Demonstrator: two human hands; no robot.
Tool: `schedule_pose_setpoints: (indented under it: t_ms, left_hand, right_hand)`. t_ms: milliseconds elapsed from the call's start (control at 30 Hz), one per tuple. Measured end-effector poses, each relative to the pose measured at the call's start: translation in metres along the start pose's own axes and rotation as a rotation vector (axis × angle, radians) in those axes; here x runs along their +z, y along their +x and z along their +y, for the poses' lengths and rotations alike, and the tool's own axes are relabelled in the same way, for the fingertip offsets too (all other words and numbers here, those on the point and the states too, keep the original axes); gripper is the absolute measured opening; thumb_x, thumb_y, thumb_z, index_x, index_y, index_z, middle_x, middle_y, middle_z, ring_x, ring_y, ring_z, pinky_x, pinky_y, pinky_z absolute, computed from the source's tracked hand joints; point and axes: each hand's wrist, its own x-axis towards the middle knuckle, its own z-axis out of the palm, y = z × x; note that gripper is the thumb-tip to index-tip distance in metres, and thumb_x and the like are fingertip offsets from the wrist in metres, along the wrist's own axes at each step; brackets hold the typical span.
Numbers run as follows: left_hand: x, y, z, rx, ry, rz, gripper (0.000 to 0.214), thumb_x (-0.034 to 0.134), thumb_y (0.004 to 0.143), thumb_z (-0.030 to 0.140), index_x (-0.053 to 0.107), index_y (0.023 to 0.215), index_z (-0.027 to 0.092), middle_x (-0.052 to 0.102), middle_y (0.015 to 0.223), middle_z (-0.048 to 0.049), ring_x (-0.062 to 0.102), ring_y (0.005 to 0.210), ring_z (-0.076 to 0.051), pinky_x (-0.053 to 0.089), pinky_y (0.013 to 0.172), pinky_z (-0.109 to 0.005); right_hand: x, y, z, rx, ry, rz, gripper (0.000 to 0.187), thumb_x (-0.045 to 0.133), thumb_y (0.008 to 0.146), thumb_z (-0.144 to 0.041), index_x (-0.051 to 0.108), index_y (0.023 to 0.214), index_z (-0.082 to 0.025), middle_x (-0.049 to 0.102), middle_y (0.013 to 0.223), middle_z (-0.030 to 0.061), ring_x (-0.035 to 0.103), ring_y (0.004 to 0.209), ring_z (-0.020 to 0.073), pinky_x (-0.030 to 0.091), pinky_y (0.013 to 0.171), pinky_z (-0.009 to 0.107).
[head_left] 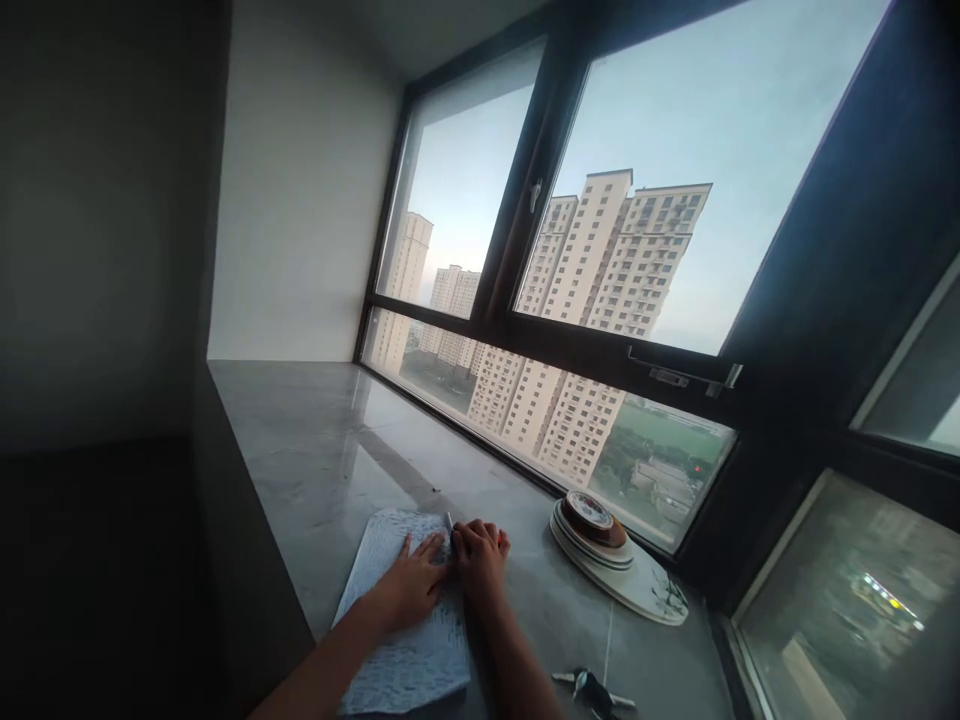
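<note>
A pale sheet or pad (397, 665) with blue-grey streaks lies on the grey stone sill, its lower edge looking slightly thick. My left hand (415, 585) rests flat on it, fingers spread, pressing near its upper part. By the sheet's right edge, my right hand (481, 562) is closed around a slim tool (449, 521). The tool's pale, narrow end sticks out up and left, and a bit of red shows at the far side of the fist. Its grip is mostly hidden by my fingers, so its exact kind is unclear.
Stacked plates and a small dish (589, 510) sit on an oval board (649, 590) to the right, close to the window. Keys or a similar dark and silver object (592, 692) lie near the bottom. The sill (300, 440) drops off at its left edge.
</note>
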Motion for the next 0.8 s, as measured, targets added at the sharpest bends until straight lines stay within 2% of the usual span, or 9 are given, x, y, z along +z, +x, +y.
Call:
schedule_pose_setpoints:
  t_ms: [133, 233, 400, 567, 667, 800]
  left_hand:
    - [0.001, 0.001, -0.002, -0.018, -0.027, -0.008, 0.052, 0.053, 0.085, 0.015, 0.058, 0.135, 0.026, 0.027, 0.164, -0.0142, 0.016, 0.153, -0.037, 0.018, 0.118, -0.068]
    - [0.006, 0.001, -0.005, -0.018, -0.062, 0.001, 0.055, 0.053, 0.085, 0.015, 0.056, 0.139, 0.027, 0.026, 0.165, -0.0121, 0.016, 0.152, -0.038, 0.019, 0.119, -0.066]
    - [0.009, 0.002, -0.006, -0.043, -0.071, 0.009, 0.05, 0.051, 0.087, 0.016, 0.06, 0.136, 0.024, 0.028, 0.164, -0.0122, 0.019, 0.152, -0.038, 0.019, 0.122, -0.062]
    - [0.005, 0.002, -0.006, -0.03, -0.056, -0.024, 0.048, 0.053, 0.089, 0.019, 0.06, 0.136, 0.024, 0.027, 0.164, -0.0131, 0.018, 0.152, -0.039, 0.018, 0.122, -0.062]
    - [0.005, 0.002, -0.007, -0.029, -0.046, -0.024, 0.048, 0.054, 0.089, 0.02, 0.059, 0.137, 0.027, 0.027, 0.164, -0.011, 0.018, 0.152, -0.038, 0.018, 0.122, -0.062]
    - [0.007, 0.002, -0.008, -0.026, -0.045, 0.011, 0.045, 0.052, 0.092, 0.021, 0.06, 0.136, 0.032, 0.03, 0.164, -0.008, 0.022, 0.152, -0.037, 0.021, 0.121, -0.063]
  right_hand:
    - [0.001, -0.001, -0.003, -0.012, -0.049, -0.018, 0.027, 0.057, 0.095, -0.025, 0.075, 0.108, -0.041, 0.072, 0.103, 0.0014, 0.059, 0.106, 0.0238, 0.02, 0.109, 0.049]
    - [0.0, -0.001, -0.005, -0.022, -0.08, -0.041, 0.029, 0.057, 0.093, -0.023, 0.074, 0.108, -0.04, 0.071, 0.105, 0.0026, 0.058, 0.107, 0.0248, 0.017, 0.111, 0.052]
    - [0.0, -0.003, -0.009, -0.048, -0.11, -0.044, 0.028, 0.058, 0.09, -0.02, 0.076, 0.101, -0.039, 0.071, 0.1, 0.0038, 0.057, 0.107, 0.0279, 0.012, 0.114, 0.056]
    - [-0.002, -0.001, -0.013, -0.038, -0.078, -0.04, 0.027, 0.058, 0.09, -0.019, 0.077, 0.096, -0.038, 0.071, 0.099, 0.0032, 0.058, 0.104, 0.0278, 0.013, 0.112, 0.058]
    - [-0.006, 0.002, -0.008, -0.025, -0.041, -0.048, 0.027, 0.059, 0.091, -0.022, 0.076, 0.1, -0.04, 0.072, 0.098, 0.0022, 0.059, 0.103, 0.0264, 0.019, 0.109, 0.054]
    - [-0.013, 0.004, 0.012, -0.071, 0.017, -0.078, 0.035, 0.061, 0.091, -0.028, 0.067, 0.123, -0.039, 0.07, 0.113, 0.0029, 0.058, 0.108, 0.025, 0.033, 0.096, 0.04]
